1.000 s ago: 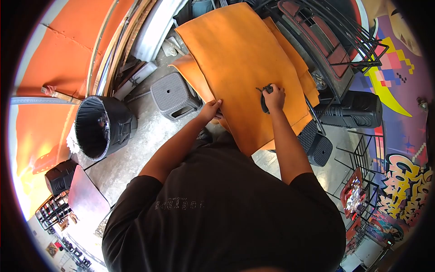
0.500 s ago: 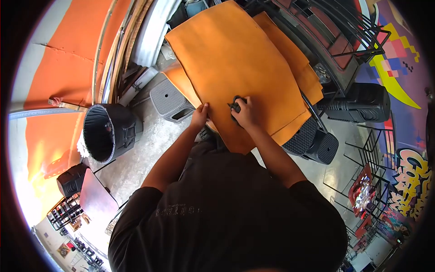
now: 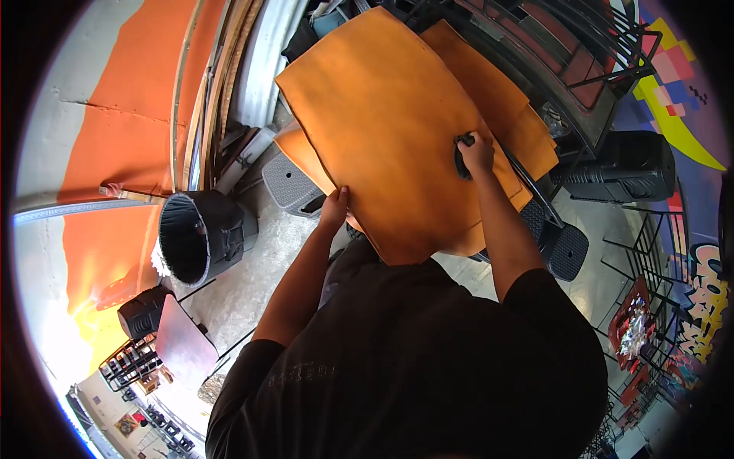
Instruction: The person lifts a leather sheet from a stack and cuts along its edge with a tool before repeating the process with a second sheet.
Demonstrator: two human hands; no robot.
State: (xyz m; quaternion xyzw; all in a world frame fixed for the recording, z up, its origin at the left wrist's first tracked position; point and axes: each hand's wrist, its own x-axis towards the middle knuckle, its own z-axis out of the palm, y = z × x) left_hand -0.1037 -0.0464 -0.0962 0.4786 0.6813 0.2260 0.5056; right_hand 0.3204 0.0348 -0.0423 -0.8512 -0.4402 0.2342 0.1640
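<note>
A large orange-brown sheet [image 3: 382, 122] lies in front of me, with more sheets of the same colour [image 3: 489, 84] beneath it and to its right. My left hand [image 3: 335, 208] pinches the near left edge of the top sheet. Near the sheet's right side, my right hand [image 3: 478, 155] is closed round a dark cloth-like item [image 3: 462, 157], which rests against the surface. What supports the sheets is mostly hidden.
Grey stool [image 3: 289, 183] at the left of the sheets, black stool [image 3: 566, 251] at the right. A round black bin [image 3: 185, 239] stands further left. Black speaker [image 3: 627, 167] and metal frames [image 3: 612, 69] on the right.
My right hand has moved right across the sheet with the dark item. My left hand stays at the left edge. The view has shifted slightly.
</note>
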